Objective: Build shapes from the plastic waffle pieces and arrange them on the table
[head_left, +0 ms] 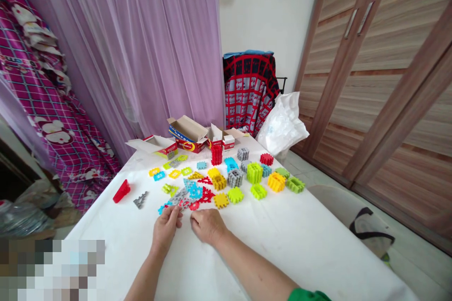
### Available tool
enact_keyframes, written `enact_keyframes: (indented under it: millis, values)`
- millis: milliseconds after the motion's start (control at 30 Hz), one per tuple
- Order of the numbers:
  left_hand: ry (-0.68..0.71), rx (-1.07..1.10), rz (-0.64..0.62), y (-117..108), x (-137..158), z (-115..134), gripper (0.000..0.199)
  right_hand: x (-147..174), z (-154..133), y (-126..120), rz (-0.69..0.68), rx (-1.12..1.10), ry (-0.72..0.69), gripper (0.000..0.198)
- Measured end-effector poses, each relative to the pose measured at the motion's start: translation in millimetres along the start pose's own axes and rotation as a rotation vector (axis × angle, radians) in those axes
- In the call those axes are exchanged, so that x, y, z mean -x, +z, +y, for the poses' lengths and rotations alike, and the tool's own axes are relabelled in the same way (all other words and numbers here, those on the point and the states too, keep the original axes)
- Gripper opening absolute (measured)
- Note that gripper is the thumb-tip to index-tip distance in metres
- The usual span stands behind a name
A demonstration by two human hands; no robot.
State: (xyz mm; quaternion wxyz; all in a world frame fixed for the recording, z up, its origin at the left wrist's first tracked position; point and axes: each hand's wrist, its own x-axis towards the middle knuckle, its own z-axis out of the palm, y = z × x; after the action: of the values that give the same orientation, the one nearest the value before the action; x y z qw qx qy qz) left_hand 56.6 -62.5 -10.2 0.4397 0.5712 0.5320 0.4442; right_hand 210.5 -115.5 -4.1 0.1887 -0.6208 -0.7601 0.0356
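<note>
At the near edge of a spread of flat toothed plastic tiles is my left hand [167, 226], its fingers closed together. A blue tile [164, 207] shows just beyond it; whether I grip anything there is hidden. My right hand [209, 226] lies close beside it, fingers curled down, and what they hold, if anything, is out of sight. A red tile [194, 205] is right in front of its knuckles. Past both hands lie a blue tile [195, 190], red triangular tiles [206, 194] and a grey triangular tile [178, 195], partly overlapping.
Stacks of yellow [276, 181], green [254, 173], grey [235, 178] and red [216, 154] tiles stand to the right and behind. A red piece [121, 191] and a grey triangle [141, 200] lie left. Opened cardboard boxes [190, 129] and a white plastic bag [283, 124] are at the back.
</note>
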Motion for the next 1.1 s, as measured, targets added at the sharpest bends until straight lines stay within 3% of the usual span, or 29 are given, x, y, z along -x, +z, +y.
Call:
enact_keyframes:
  millis: [233,367,433,533,600,700,800,1100]
  values:
    - [-0.059,0.123,-0.015,-4.9,2.0,-3.0,0.070,-1.2,2.3,7.3,0.082,-0.123,-0.046,0.016]
    - [-0.083,0.185,-0.014,-6.9,2.6,-3.0,0.067,7.3,18.1,-7.4,0.257,-0.279,-0.063,0.019]
    - [-0.099,0.223,0.000,-7.8,3.0,-2.3,0.066,11.5,39.8,-22.9,0.450,-0.338,0.025,0.020]
    - [-0.123,0.243,0.001,-8.9,3.4,-0.9,0.065,16.7,84.5,-44.6,0.748,-0.323,0.318,0.022]
    - [-0.131,0.237,-0.010,-9.4,3.4,0.0,0.064,19.1,112.3,-50.7,0.833,-0.290,0.471,0.023]
    - [-0.134,0.220,-0.017,-10.5,3.3,-0.1,0.064,20.4,137.2,-46.4,0.803,-0.274,0.632,0.028]
    - [-0.148,0.199,-0.027,-11.7,3.6,-2.6,0.064,17.9,144.1,-38.8,0.725,-0.306,0.724,0.032]
    - [-0.176,0.154,-0.072,-10.5,5.7,-0.1,0.064,5.9,148.4,-44.2,0.642,-0.403,0.795,0.033]
